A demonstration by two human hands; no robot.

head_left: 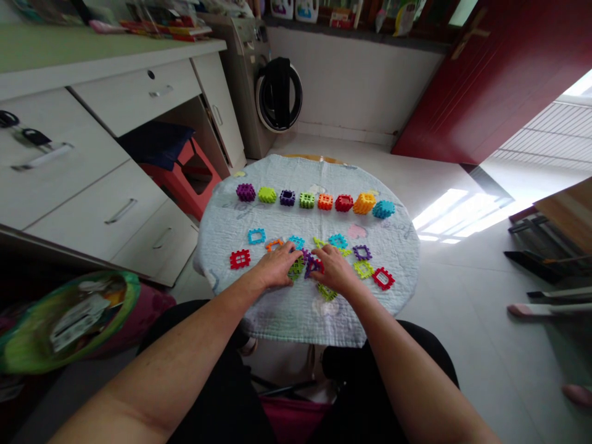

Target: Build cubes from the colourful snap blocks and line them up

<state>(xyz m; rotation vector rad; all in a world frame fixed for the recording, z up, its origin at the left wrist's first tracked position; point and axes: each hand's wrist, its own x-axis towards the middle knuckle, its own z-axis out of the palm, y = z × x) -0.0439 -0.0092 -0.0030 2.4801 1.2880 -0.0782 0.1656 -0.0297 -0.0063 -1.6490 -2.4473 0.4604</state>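
Near the middle of a round table, my left hand (pixel 277 264) curls its thumb and fingers around a green notched plastic building tile (pixel 296 267). Just across from it, my right hand (pixel 331 265) closes its fingers on a purple notched tile (pixel 312 266); a bit of red shows by its fingertips. The two held tiles are close together, and I cannot tell whether they touch. A lime-green tile (pixel 327 292) lies below my right hand. Blue tiles (pixel 296 242) and an orange tile (pixel 274 244), partly covered, lie just beyond my hands.
Loose tiles lie either side, including a red tile (pixel 240 259) and another red tile (pixel 383 278). Several colour-sorted stacks, such as a purple stack (pixel 245 192), line the far side of the cloth-covered table (pixel 287 320). A waste bin (pixel 134 290) stands at left.
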